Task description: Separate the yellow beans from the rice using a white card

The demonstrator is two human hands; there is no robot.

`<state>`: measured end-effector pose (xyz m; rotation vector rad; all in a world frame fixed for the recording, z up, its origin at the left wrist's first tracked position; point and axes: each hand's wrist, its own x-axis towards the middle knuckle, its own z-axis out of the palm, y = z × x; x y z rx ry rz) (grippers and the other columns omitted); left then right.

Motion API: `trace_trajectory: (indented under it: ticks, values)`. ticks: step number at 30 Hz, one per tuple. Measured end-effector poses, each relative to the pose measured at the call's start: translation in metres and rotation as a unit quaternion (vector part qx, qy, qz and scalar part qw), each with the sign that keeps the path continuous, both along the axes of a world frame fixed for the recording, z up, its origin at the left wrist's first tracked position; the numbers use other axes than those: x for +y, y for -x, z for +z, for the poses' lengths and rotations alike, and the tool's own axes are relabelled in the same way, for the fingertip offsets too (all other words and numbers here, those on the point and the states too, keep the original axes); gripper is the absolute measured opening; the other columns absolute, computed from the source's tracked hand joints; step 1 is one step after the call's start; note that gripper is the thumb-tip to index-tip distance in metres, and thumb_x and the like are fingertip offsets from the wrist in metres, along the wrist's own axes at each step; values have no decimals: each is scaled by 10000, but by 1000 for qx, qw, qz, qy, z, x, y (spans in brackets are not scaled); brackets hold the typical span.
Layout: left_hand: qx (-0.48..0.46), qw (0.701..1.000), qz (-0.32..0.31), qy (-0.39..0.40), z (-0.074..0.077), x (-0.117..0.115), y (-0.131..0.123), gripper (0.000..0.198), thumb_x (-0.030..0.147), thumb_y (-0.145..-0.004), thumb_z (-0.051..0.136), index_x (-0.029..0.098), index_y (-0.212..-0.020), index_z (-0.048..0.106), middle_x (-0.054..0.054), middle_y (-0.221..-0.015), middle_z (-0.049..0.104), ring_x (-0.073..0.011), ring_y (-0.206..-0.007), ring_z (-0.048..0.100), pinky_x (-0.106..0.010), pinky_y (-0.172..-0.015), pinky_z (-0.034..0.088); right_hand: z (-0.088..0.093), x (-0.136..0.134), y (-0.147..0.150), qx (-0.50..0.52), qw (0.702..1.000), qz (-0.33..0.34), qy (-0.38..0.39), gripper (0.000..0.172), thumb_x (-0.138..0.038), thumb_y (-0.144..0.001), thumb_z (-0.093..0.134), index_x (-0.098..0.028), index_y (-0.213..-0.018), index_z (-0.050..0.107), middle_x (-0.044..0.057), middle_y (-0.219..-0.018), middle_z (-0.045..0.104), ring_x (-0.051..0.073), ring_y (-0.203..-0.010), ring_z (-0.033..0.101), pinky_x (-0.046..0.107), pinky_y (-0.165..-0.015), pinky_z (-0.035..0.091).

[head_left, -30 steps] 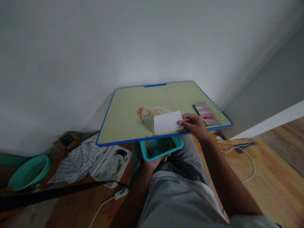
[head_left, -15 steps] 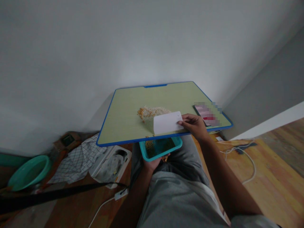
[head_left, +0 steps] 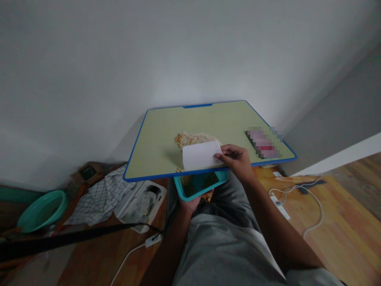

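Observation:
Between the thumb and fingers of my right hand (head_left: 236,159) is a white card (head_left: 199,155), held on edge over the near side of a yellow-green tabletop (head_left: 160,123) with a blue rim. Behind the card lies a pile of pale rice-like grains (head_left: 198,138), with yellow beans or kernels (head_left: 179,139) at its left end. A few kernels sit by the near edge, left of the card. Below that edge my left hand (head_left: 190,203) grips a teal tray (head_left: 195,196) from underneath. Yellowish kernels lie in the tray's left part; its far side is hidden under the tabletop.
A phone (head_left: 263,143), partly pixelated, rests on the tabletop's right side. On the floor at left are a teal basin (head_left: 44,212), a checked cloth (head_left: 98,198), a white box (head_left: 144,204) and a cardboard box (head_left: 87,171). White cables and a power strip (head_left: 279,208) lie at right.
My right hand has moved the card left along the near edge, toward the loose kernels there. My left hand still holds the tray below the edge. The view has shifted slightly.

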<state>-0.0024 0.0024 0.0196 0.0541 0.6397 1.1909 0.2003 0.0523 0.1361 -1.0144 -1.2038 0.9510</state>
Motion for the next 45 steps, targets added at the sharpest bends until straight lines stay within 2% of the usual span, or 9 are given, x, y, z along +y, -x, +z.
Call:
trace_trajectory:
  ticks: [4,9,14,19,24,31,36,40,45]
  values:
    - [16,1000,6,-1,-6,3,2,770,671,-1091,238,282,-1705,493,-153,-1816,398,-477,-1613,466,-833,-1272,359,3,3,7,2,999,-31,-18,330,-492,-717,992,-228,-823,824,46,-828,816,189,-709,725,297,-650,580]
    - [21,999,5,-47,-10,4,9,715,694,-1073,317,262,-1442,752,-154,-1602,661,-457,-1454,628,-783,-1113,547,3,5,32,-47,998,-30,-40,361,-544,-775,950,-225,-877,815,56,-850,807,203,-743,743,331,-725,619]
    - [40,998,7,-46,-1,3,10,750,691,-1076,274,318,-1654,574,-163,-1765,481,-494,-1508,573,-843,-1132,488,-1,9,50,-59,997,38,-21,375,-558,-773,936,-229,-880,792,43,-820,798,216,-766,763,337,-717,624]
    - [23,998,29,-47,6,3,7,848,661,-1079,302,182,-1777,358,-256,-1804,369,-561,-1603,433,-861,-1153,454,-1,8,47,-65,993,101,9,373,-530,-759,953,-219,-873,782,31,-815,800,197,-749,747,323,-730,612]
    - [18,998,27,-53,1,3,9,796,657,-1083,283,249,-1753,417,-218,-1781,430,-544,-1620,416,-850,-1168,445,3,5,39,-78,990,119,18,356,-510,-764,959,-218,-865,783,20,-813,795,191,-748,735,314,-735,589]
    - [5,998,17,-56,-20,6,12,718,723,-1049,341,296,-1441,765,-159,-1619,641,-502,-1506,561,-900,-1169,386,4,14,16,-5,999,4,-37,366,-478,-736,986,-227,-876,761,19,-834,777,188,-772,731,311,-742,599]
    - [-1,999,33,-8,-28,6,8,652,650,-1067,334,288,-1100,876,-67,-1543,715,-431,-1594,494,-776,-1345,299,-7,33,-25,79,985,-131,-81,367,-404,-657,999,-233,-852,739,-14,-775,732,167,-726,681,280,-670,555]
    - [-24,1000,17,-3,-23,4,4,601,649,-1072,357,325,-1141,858,-48,-1518,732,-431,-1568,528,-780,-1302,381,-21,35,-43,108,969,-205,-84,271,-343,-715,922,-230,-853,718,-31,-773,705,127,-654,600,251,-623,484]
    - [-8,1000,-10,-19,-23,0,0,555,641,-1058,410,298,-1296,775,-116,-1620,651,-477,-1508,579,-813,-1209,459,-23,30,-41,62,980,-172,-74,246,-346,-716,895,-237,-864,733,-11,-787,725,161,-708,630,271,-644,496]
